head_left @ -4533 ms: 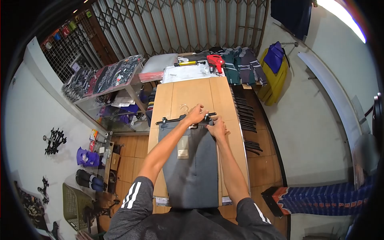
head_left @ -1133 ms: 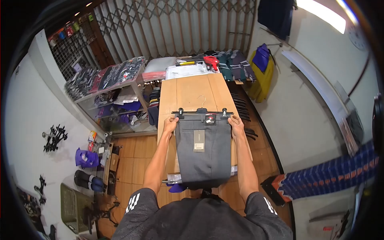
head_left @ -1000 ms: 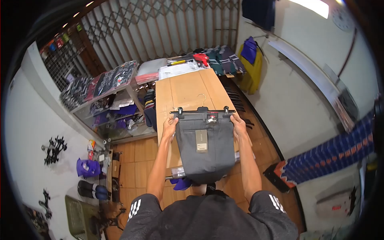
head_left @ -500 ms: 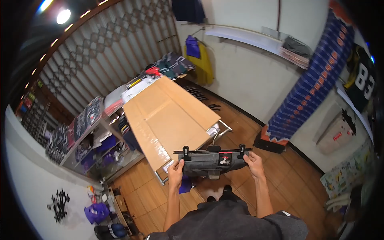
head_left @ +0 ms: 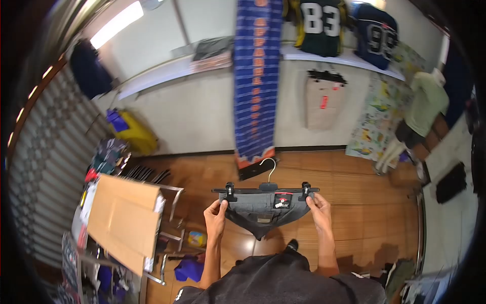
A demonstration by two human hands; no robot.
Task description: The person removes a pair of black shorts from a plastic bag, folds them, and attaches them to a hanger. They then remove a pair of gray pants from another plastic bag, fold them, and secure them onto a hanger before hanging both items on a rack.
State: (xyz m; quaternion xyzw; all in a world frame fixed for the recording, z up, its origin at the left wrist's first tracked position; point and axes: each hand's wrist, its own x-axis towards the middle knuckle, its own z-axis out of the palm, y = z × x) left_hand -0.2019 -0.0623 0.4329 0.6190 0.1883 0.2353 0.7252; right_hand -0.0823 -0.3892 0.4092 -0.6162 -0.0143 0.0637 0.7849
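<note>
A pair of grey pants point(head_left: 248, 204) hangs by its waistband from a black clip hanger point(head_left: 248, 191) with a metal hook, held out in front of my body. A dark label with red trim point(head_left: 282, 200) shows inside the waistband. My left hand point(head_left: 216, 215) pinches the waistband's left end just below one clip. At the opposite end, my right hand point(head_left: 319, 209) grips the waistband beside the other clip, thumb on top. The legs of the pants are mostly hidden below the waist.
To the left stands a metal-framed table topped with cardboard point(head_left: 124, 213). A tall blue banner point(head_left: 257, 76) rises against the wall ahead. Beige pants point(head_left: 324, 104) hang under a white shelf point(head_left: 304, 53). At right is a dressed mannequin point(head_left: 422, 104). A purple bag point(head_left: 189, 268) lies on the floor.
My view has swung right, from the cardboard-topped table toward the banner and mannequin. Both hands keep their hold on the pants, whose waistband now sags more open in the middle.
</note>
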